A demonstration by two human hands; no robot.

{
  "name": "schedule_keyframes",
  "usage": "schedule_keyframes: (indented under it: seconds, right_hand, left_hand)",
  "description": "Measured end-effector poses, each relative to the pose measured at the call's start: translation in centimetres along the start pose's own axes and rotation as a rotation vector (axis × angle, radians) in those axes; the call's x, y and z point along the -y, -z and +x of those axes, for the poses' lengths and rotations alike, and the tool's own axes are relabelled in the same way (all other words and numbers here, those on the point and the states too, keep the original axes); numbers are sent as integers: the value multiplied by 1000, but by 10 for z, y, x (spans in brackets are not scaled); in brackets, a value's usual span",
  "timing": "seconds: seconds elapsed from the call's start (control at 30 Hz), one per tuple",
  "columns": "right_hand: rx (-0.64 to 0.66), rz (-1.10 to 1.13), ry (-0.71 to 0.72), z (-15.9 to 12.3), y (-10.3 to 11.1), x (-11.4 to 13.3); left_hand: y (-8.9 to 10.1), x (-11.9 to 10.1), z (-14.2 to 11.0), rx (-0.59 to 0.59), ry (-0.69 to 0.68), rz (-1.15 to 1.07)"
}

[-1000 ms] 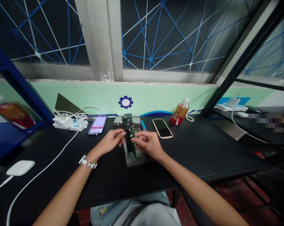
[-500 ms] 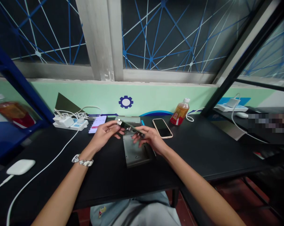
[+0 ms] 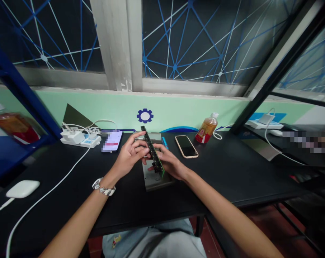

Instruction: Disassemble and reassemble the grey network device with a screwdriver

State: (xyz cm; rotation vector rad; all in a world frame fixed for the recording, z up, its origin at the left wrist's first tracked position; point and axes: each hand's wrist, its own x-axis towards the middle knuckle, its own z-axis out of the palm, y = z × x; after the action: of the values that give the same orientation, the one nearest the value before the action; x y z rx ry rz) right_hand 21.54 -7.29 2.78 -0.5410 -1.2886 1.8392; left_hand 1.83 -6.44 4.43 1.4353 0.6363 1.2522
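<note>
Above a grey metal plate [image 3: 155, 182] on the desk [image 3: 218, 175], holding one green-edged circuit board [image 3: 154, 153] tilted on edge between the bent fingers of left hand [image 3: 128, 157] and right hand [image 3: 173, 163], apparently at an orienting step calling next for a steady grip, with two phones [image 3: 186, 146] and two bottles [image 3: 206, 129] about.

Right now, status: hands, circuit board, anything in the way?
Left hand, right hand: both holding circuit board. Board tilted, over metal plate. Pale-rimmed phone off to the right, apart from both hands.
</note>
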Motion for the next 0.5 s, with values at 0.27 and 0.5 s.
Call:
schedule_keyframes:
  seconds: [0.27, 0.5]
  right_hand:
    - [-13, -28, 47, 0, -1, 0]
    - [-79, -188, 169, 4, 3, -4]
  left_hand:
    - [4, 2, -2, 53, 9, -72]
    - [9, 3, 0, 2, 59, -61]
